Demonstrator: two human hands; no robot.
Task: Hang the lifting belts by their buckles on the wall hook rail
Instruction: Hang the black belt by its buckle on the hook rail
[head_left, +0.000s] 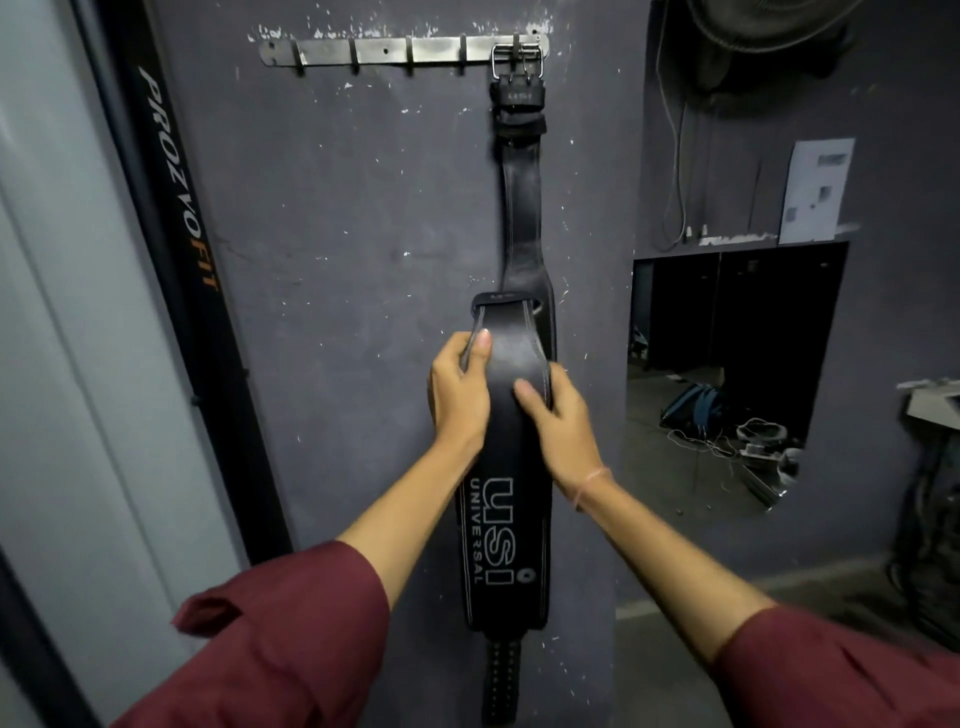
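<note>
Pale grey panelling (47, 260) fills the far left. Against it stands a black upright (171, 208), lettered PROZVOFIT in white and orange. Next comes a dark grey wall (337, 234), its paint flecked with white chips.

A steel hook rail (384, 51) is fixed high on the wall. A silver buckle (516, 57) is caught on the rightmost hook, and a black lifting belt (521, 197) hangs straight down from it, flat to the wall.

Lower down, a wide section (514, 519) of black leather, stitched white and printed USI UNIVERSAL, lies in front of the hanging strap. I cannot tell whether it is the same belt or a second one. A narrow holed tail (501, 675) drops below it.

The left hand (460, 389) grips the wide section's left edge near its top, thumb laid on the front face and fingers curled round behind. The right hand (556, 421) clamps the right edge slightly lower in the same way, thumb on the front and fingers wrapped out of sight. There is a pink band (589, 486) on the right wrist. Both forearms come out of maroon sleeves (291, 639).

To the right, a dark rectangular opening (727, 338) shows a floor with a blue bag (693, 405) and tangled cords; opening or mirror, I cannot tell. A paper sheet (818, 189) is stuck on the wall above it, and a fan (753, 31) sits in the top corner.
</note>
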